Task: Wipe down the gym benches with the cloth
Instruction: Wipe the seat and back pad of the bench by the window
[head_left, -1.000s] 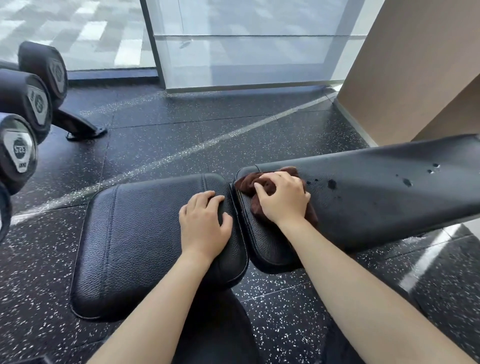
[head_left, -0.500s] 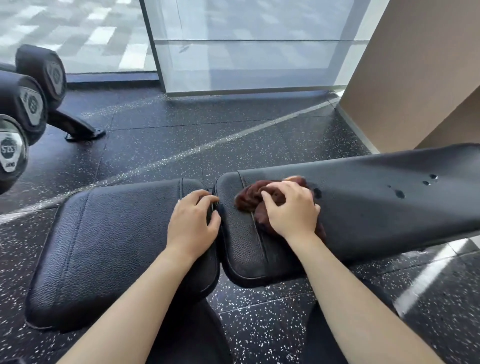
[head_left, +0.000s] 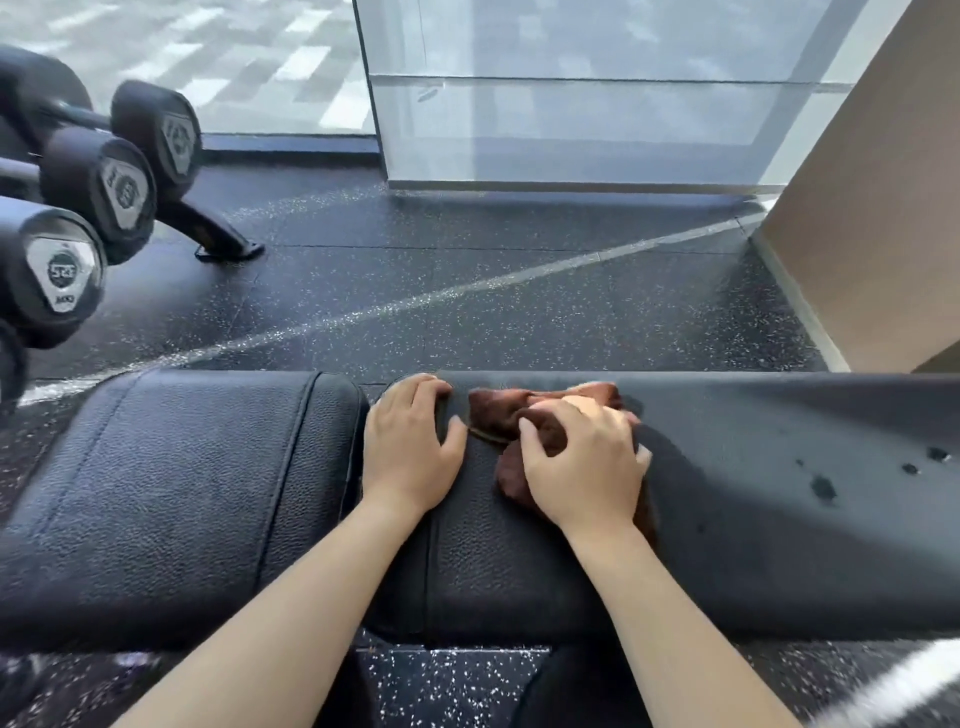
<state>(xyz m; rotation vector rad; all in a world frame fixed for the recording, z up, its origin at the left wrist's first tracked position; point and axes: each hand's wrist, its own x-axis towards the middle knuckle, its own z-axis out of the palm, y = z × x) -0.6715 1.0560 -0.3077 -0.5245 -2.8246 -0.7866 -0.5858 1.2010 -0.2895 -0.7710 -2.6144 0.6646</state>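
A black padded gym bench fills the lower frame: a seat pad on the left and a long back pad on the right. My right hand presses a bunched brown cloth onto the left end of the back pad. My left hand lies flat with fingers apart on the end of the back pad, just left of the cloth. Dark wet spots mark the pad further right.
A rack of black dumbbells stands at the left, its foot on the speckled rubber floor. A glass wall runs along the back. A beige wall rises at the right.
My left hand has moved from the seat pad across the gap onto the back pad's end. The cloth and right hand have slid a little right along the pad. The view has shifted closer.
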